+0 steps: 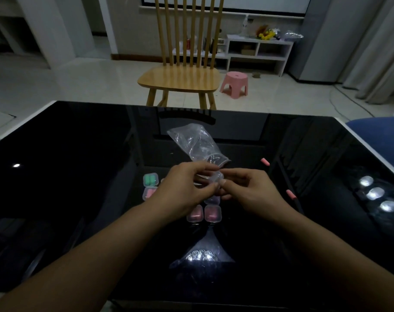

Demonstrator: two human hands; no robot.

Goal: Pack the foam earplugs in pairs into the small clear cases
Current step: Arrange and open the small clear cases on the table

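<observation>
- Black glossy table (79, 176): filling the lower half of the head view and reflecting ceiling lights as bright spots along its right side and near edge.
- Wooden chair (180, 77): standing just beyond the far edge of the table, its slatted back rising out of view.
- White shelf unit (259, 51): sitting against the far wall, with yellow flowers on top.
- Pink stool (234, 84): standing on the floor to the right of the chair.
- Clear plastic bag (196, 143): being held up above the middle of the table, its body tilting away to the upper left and its lower end gathered between the two hands.
- Left hand (187, 188): pinching the lower end of the bag between curled fingers and thumb.
- Right hand (252, 190): meeting the left hand at the same end of the bag, fingertips pinching the plastic.
- Small clear cases: lying on the table under and beside the hands; one holding green earplugs (151, 179), one with pink earplugs just below it (149, 192), and two more with pink earplugs side by side nearer the person (194, 213) (212, 213). Another case is partly hidden by the hands.
- Loose pink earplugs: one lying on the table to the upper right of the hands (265, 161), another to the right of the right hand (291, 194), well apart from the cases.
</observation>
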